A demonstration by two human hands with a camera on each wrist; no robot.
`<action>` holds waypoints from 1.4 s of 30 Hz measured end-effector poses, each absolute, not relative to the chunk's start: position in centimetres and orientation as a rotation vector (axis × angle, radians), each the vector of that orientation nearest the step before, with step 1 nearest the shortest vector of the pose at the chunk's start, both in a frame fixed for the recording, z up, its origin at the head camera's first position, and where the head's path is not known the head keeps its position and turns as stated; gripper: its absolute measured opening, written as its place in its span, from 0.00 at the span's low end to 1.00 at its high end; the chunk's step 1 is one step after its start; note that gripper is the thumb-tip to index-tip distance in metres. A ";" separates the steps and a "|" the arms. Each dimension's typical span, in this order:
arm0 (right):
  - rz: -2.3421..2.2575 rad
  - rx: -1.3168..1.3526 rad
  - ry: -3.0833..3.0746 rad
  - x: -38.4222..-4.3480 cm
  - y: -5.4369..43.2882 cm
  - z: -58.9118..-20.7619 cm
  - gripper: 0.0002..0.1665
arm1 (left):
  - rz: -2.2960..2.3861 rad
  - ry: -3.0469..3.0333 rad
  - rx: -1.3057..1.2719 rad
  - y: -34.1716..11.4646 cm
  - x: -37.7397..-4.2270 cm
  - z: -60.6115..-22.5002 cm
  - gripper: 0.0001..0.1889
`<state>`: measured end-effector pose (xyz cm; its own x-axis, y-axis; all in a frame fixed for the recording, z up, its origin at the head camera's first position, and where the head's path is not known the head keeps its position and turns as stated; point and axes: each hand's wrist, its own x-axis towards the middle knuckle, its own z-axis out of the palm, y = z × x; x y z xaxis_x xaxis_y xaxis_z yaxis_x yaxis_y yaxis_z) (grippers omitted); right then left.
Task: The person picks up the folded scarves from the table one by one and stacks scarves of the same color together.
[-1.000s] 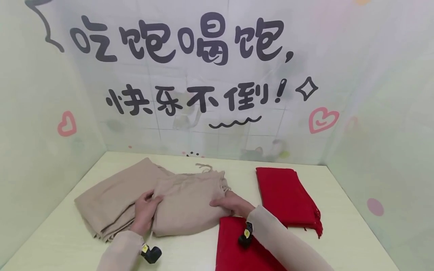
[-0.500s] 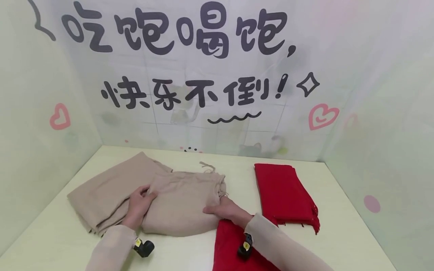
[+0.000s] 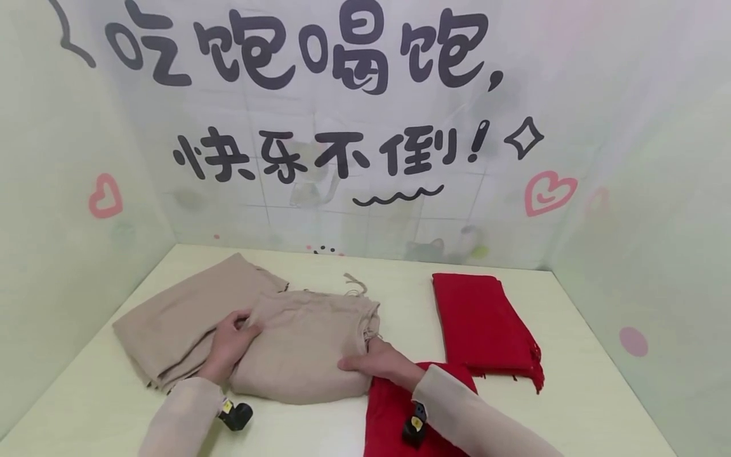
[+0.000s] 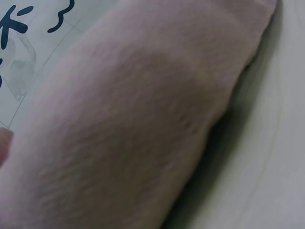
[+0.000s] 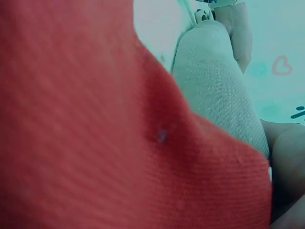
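A folded beige scarf (image 3: 302,349) with fringe at its right end is held between my two hands, low over the table. My left hand (image 3: 230,346) grips its left side, thumb on top. At the right edge my right hand (image 3: 389,365) pinches it, thumb on top and the other fingers underneath, out of sight. Beige cloth (image 4: 119,119) fills most of the left wrist view. A folded red scarf (image 3: 388,406) lies under my right forearm and looms close in the right wrist view, where part of my right hand (image 5: 288,162) shows at the edge.
Another folded beige cloth (image 3: 177,320) lies at the left, partly behind the held scarf. A second folded red scarf (image 3: 485,324) with fringe rests at the back right. The pale table (image 3: 577,393) is bounded by a printed curtain (image 3: 365,228) behind and at the sides.
Both hands have shifted the held beige scarf slightly left and nearer to me. The grip of both hands stays the same. The head view has tilted a little.
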<state>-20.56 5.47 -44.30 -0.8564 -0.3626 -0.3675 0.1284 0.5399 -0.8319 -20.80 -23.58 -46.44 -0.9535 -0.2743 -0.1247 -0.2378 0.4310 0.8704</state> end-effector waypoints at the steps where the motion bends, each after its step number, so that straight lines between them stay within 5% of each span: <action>1: -1.282 -0.190 2.262 -20.6 5.5 -44.3 0.48 | -1.582 -2.630 0.463 -23.7 -20.8 -46.4 0.26; 19: -1.124 -0.317 2.209 -21.1 5.9 -43.5 0.49 | -1.391 -2.803 0.310 -24.3 -20.4 -44.9 0.25; 27: -0.947 -0.242 2.228 -23.9 7.4 -42.2 0.40 | -1.366 -2.809 0.255 -25.5 -19.0 -43.2 0.21; 42: -0.947 -0.077 2.499 -28.9 5.3 -39.4 0.42 | -1.284 -2.804 0.462 -31.3 -15.1 -42.1 0.25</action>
<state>-28.86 5.29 -39.43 -0.8908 -0.2109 -0.4025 0.1089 0.7609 -0.6396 -15.09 -31.34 -42.12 -0.9559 -0.2755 -0.1014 -0.2568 0.6170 0.7439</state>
